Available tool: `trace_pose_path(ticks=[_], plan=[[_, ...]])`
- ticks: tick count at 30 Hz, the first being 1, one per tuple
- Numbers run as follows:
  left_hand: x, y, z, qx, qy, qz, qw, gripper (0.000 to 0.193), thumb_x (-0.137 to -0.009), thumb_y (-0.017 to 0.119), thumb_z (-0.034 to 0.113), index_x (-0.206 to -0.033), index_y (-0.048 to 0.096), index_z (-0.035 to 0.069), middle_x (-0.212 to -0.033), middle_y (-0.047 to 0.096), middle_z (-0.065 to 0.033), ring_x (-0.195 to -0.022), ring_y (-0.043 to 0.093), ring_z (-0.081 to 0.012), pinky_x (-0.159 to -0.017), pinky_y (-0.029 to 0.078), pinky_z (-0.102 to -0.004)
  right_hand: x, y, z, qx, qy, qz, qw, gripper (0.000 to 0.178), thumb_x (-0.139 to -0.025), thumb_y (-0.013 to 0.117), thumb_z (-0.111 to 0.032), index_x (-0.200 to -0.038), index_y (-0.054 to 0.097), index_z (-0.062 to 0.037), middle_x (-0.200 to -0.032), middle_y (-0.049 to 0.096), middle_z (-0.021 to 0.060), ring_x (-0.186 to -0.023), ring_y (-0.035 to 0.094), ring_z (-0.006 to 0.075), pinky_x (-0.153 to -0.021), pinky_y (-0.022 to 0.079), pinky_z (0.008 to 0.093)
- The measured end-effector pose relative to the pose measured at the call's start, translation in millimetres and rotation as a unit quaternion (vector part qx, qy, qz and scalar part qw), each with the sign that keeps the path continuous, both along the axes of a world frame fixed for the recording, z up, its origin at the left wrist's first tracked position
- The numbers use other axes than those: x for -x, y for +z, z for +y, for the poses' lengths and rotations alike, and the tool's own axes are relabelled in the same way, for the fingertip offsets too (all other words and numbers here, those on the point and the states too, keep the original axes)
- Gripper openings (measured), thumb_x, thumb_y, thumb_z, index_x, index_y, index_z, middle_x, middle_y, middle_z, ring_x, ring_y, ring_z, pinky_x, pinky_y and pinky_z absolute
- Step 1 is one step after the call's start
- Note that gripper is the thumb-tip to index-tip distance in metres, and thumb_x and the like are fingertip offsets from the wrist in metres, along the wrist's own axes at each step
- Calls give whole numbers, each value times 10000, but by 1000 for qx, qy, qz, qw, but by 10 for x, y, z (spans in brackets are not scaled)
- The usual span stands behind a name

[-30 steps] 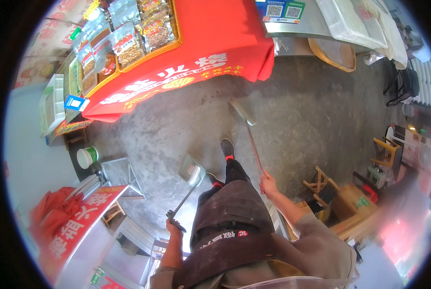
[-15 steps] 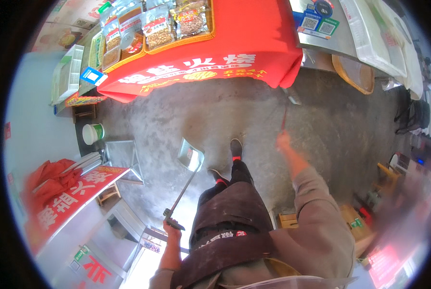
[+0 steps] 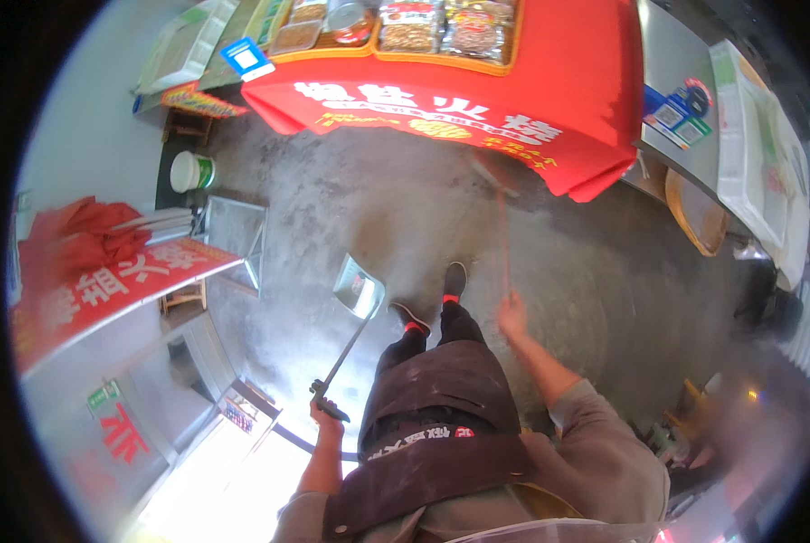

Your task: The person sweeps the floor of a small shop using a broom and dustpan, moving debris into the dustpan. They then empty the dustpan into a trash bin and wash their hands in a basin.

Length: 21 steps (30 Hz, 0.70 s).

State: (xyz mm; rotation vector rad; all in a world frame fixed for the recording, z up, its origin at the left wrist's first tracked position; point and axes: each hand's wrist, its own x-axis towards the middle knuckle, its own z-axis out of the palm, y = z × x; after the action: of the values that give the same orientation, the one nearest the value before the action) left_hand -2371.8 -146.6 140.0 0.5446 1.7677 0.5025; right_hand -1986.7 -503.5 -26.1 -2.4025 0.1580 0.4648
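Closed around the top of a long dark handle, my left hand (image 3: 327,420) holds a dustpan (image 3: 354,288). Its pale pan rests on or just above the floor, left of my shoes. My right hand (image 3: 512,317) is wrapped round the thin reddish handle of a broom (image 3: 502,237), held out in front of me. The broom's head is smeared by motion and lies close to the lower edge of a red tablecloth (image 3: 586,90).
Trays of packaged nuts (image 3: 409,32) stand on the red-covered table ahead. To its right is a metal counter (image 3: 672,54) with a woven tray (image 3: 694,213) beneath. A white bucket (image 3: 188,171) and a metal frame (image 3: 235,237) stand at the left, near a red banner (image 3: 133,281).
My right hand has drawn back toward me and left, and the broom head has swung left along the tablecloth. The view has turned, shifting the table rightward. My left hand stays on the dustpan.
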Motion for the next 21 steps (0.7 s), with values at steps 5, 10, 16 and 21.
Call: trace_pose_path(ticks=[5,10,16,21], plan=[[325,65,-277,-19,40,34,998,280,-920,438,375,-783,508,141,-614,440,18,-554,462,-117,-510,398,-275,-1334,-477,375,-102,-150,72,981,353,-913,494,-172,-1237,537,-41,-754,611,131,-611,596,243,-535,477,422],[599,75,-543,-32,46,25,998,308,-913,472,393,-854,532,96,-684,490,-16,-650,521,-160,-612,444,-298,-1261,-658,1276,-254,-203,312,893,332,-920,479,-179,-1217,515,-37,-685,572,119,-541,572,227,-455,447,397],[773,-9,-715,-37,91,21,995,288,-908,498,379,-848,534,100,-681,482,-10,-626,497,-140,-593,426,-287,97,-624,1895,-58,94,241,964,407,-939,443,-192,-1337,453,-109,-569,504,81,-356,466,206,-327,382,360],[908,-209,-682,-25,163,10,986,290,-913,504,379,-832,538,103,-668,477,-5,-614,489,-135,-583,418,-274,407,6,1497,-214,-10,434,875,417,-956,447,-192,-1371,443,-159,-527,438,28,-316,352,157,-296,306,320]])
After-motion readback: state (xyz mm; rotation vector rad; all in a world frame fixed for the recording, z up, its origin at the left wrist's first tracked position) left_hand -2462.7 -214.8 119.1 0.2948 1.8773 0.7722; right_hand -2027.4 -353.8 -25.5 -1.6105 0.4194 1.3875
